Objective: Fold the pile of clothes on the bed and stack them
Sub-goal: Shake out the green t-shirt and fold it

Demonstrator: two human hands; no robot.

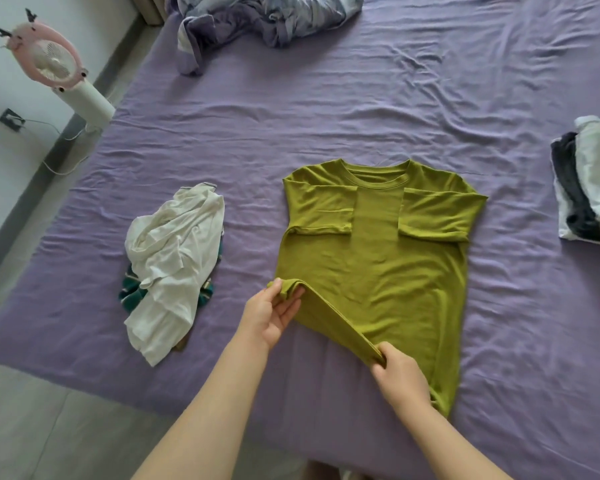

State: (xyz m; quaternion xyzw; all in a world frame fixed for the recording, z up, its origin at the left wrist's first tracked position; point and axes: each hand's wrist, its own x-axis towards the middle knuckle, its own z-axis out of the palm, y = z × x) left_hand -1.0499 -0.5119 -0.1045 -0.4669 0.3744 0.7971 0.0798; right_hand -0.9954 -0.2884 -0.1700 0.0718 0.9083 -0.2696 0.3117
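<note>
A bed (361, 109) covered in a wrinkled purple sheet fills most of the frame. Just right of centre on it lies an olive-green T-shirt (388, 258), spread flat with its round collar toward the top of the frame and both short sleeves folded inward across the chest. Its lower left corner is lifted off the sheet, so the hem runs as a taut diagonal edge between the two hands; the rest of the body lies smooth with faint creases. No print, label or writing can be read on it.

At the top of the frame sits a crumpled purple-and-grey blanket (257, 22). Left of the green shirt, a little apart from it, is the pile of unfolded clothes (174, 265): a rumpled white garment on top, a dark green striped piece showing beneath it. At the right edge of the frame rests a stack of folded clothes (589, 181) in white and dark grey. In the upper left, beside the bed, stands a pink fan (49, 60) on a white base, with a cable trailing to a wall socket.

The left hand (274, 313), lower centre, pinches the shirt's lifted corner between thumb and fingers. The right hand (400, 379), lower right of centre, grips the hem further along with curled fingers
</note>
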